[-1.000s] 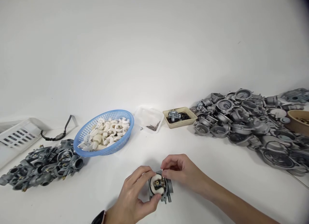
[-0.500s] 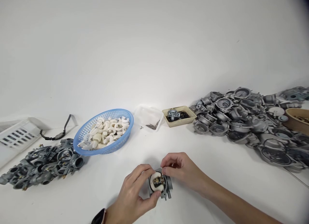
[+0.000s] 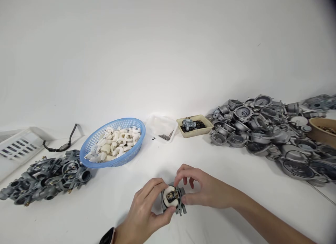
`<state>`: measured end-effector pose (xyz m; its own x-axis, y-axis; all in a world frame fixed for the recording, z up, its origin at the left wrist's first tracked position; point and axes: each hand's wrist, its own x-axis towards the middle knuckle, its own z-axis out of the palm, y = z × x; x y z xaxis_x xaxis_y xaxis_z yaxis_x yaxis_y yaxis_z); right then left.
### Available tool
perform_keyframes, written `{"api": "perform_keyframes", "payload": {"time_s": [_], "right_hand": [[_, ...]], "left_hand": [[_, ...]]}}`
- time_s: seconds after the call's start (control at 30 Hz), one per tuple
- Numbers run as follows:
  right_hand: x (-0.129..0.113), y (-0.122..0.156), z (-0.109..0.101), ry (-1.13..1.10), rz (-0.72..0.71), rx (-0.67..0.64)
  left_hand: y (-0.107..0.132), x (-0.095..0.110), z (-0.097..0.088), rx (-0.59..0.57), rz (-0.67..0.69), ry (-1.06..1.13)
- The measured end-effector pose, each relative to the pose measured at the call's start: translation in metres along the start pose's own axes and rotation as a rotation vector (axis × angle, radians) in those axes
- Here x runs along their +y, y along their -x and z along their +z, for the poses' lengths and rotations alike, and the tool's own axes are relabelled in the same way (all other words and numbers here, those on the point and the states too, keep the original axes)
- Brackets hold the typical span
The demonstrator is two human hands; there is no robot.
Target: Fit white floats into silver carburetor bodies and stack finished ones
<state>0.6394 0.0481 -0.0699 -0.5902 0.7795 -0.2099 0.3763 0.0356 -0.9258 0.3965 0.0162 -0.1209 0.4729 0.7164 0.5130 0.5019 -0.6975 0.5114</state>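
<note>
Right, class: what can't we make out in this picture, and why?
All in the head view:
Parts of the round grey metal housing: hidden by the left hand.
What, if anything, sits in the right hand: its palm faces away.
End of the white slotted plastic basket: cut off by the left edge.
Rest of the tan round bowl: cut off by the right edge.
Number of thin dark metal pins: too small and overlapping.
</note>
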Motion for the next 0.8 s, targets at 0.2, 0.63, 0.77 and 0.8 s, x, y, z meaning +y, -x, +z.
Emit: {"api": "perform_keyframes", "payload": {"time_s": [0.2, 0.63, 0.77, 0.8], "right_hand": [[-0.001, 0.001, 0.007, 0.107, -0.037, 0.063], [0.011, 0.000, 0.017, 0.154, -0.190, 0.129], [0.011, -0.001, 0.016, 0.140, -0.183, 0.121], [0.011, -0.001, 0.015, 0.138, -0.175, 0.116]], "left_hand": [[-0.003, -0.001, -0.001, 0.011, -0.002, 0.015], [-0.007, -0.005, 0.000, 0.005, 0.069, -0.023], [-0.007, -0.005, -0.001, -0.011, 0.059, 0.004], [-0.007, -0.005, -0.001, -0.021, 0.056, 0.009]]}}
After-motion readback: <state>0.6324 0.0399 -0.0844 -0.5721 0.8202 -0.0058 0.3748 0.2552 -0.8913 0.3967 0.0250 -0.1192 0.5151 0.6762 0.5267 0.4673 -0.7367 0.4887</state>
